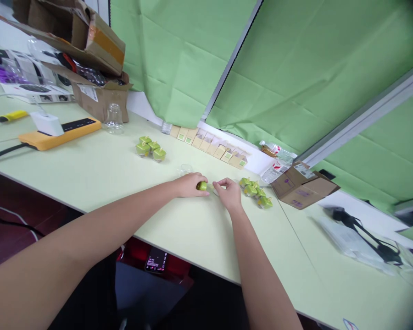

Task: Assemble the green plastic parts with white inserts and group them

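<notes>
My left hand (192, 184) is over the middle of the table, its fingers curled around a small green piece (202, 185). Just to the right, my right hand (228, 191) has thumb and fingers pinched together; a pale, thin thing may be at the fingertips, too faint to name. Behind my left hand is a small clear plastic cup (186, 169). A cluster of small green-topped pieces with yellowish tips (150, 148) stands to the left, and a similar cluster (255, 192) lies to the right of my right hand.
Several small tan boxes (211, 145) line the table's back edge. A yellow power strip (67, 133), a clear jar (114, 119) and cardboard boxes (101, 98) stand left. At right are plastic bottles (278, 153), an open carton (301, 185) and a black cable (368, 238).
</notes>
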Action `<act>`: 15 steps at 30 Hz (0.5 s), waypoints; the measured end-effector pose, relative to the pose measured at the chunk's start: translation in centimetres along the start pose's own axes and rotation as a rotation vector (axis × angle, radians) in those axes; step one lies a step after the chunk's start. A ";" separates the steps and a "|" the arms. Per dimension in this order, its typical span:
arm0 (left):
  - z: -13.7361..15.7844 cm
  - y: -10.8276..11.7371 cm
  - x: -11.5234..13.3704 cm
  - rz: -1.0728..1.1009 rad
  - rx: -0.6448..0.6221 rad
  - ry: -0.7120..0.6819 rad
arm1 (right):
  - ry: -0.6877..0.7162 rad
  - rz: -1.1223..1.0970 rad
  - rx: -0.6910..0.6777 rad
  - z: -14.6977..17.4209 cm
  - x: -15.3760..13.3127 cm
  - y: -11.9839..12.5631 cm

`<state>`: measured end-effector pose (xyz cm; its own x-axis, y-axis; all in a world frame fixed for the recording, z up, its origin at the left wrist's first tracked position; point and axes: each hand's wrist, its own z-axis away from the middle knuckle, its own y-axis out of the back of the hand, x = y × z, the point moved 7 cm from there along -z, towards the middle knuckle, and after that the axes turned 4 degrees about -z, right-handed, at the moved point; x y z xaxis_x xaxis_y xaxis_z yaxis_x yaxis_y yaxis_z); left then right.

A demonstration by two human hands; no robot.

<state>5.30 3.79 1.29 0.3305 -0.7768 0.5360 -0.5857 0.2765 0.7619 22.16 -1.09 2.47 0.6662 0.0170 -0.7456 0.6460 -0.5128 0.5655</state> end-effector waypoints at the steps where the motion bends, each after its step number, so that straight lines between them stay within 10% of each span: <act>1: 0.0 0.0 0.0 -0.001 -0.005 -0.003 | -0.002 -0.003 -0.005 0.0 0.1 0.0; 15: 0.1 1.0 0.7 0.024 0.065 -0.041 | 0.025 -0.073 0.035 -0.3 0.2 0.0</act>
<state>4.90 3.43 2.39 0.2864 -0.7931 0.5376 -0.6403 0.2590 0.7231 22.42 -0.84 2.40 0.6269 0.0765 -0.7754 0.6801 -0.5393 0.4966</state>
